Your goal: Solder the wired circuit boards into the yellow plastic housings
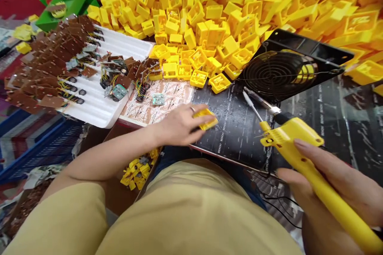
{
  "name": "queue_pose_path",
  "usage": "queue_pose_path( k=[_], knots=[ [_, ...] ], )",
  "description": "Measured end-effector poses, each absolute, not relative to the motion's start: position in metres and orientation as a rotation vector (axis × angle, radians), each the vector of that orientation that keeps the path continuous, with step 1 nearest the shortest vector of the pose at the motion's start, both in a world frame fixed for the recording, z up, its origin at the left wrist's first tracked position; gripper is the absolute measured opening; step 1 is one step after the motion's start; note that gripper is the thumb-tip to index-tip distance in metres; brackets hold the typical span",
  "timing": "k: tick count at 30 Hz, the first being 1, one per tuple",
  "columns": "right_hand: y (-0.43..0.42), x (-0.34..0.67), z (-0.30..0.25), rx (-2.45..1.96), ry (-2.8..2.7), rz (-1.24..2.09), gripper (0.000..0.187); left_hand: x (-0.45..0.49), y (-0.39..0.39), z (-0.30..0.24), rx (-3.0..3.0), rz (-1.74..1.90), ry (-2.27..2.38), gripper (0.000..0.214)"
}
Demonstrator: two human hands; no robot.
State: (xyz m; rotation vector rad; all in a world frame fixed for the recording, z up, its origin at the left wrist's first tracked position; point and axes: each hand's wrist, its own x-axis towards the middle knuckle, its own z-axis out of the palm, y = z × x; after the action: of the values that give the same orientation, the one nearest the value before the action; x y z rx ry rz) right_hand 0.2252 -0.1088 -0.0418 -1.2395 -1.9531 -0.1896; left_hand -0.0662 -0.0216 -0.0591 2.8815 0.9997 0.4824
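My left hand (179, 125) is closed around a small yellow plastic housing (206, 118), low over the front of the black bench mat (230, 123). Part of that housing is covered by the fingers. On the right, my right hand (332, 179) grips the handle of a yellow soldering gun (295, 131). Its metal tip and a thin feed tube point away from me, toward the black fan. A small green circuit board (158, 99) lies on the printed sheet (140, 109), just beyond my left wrist.
Yellow housings (206, 32) are heaped across the back. A black fan (281, 67) leans at the right. Brown circuit boards with wires (50, 59) crowd a white foam tray (101, 107) at left. Below stand a box of yellow parts (136, 171) and a blue crate (26, 147).
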Motion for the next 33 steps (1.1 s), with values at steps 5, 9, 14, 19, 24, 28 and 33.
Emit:
queue_pose_path(
  k=[5, 9, 14, 19, 24, 28, 33],
  knots=[
    [-0.085, 0.230, -0.052, -1.056, -2.059, -0.144, 0.055, -0.046, 0.011, -0.043, 2.849, 0.570, 1.126, 0.042],
    [-0.078, 0.215, -0.053, -1.029, -2.186, -0.122, 0.034, -0.027, 0.057, -0.044, 2.781, 0.264, 1.370, 0.045],
    [-0.077, 0.207, -0.061, -0.985, -2.300, -0.017, 0.042, -0.013, 0.049, -0.040, 2.795, 0.058, 1.342, 0.035],
    [-0.079, 0.210, -0.076, -1.057, -2.257, 0.094, 0.038, -0.044, 0.001, -0.028, 3.042, 0.114, 1.185, 0.028],
    [-0.074, 0.202, -0.083, -1.019, -2.249, 0.247, 0.042, -0.062, -0.040, -0.033, 3.102, 0.178, 1.048, 0.019],
    [-0.071, 0.194, -0.087, -0.957, -2.259, 0.298, 0.047, -0.064, -0.051, -0.032, 2.966, 0.113, 1.285, 0.050],
    [-0.071, 0.195, -0.097, -0.959, -2.252, 0.289, 0.057, -0.077, -0.051, -0.025, 2.836, 0.037, 1.094, 0.063]
  ],
)
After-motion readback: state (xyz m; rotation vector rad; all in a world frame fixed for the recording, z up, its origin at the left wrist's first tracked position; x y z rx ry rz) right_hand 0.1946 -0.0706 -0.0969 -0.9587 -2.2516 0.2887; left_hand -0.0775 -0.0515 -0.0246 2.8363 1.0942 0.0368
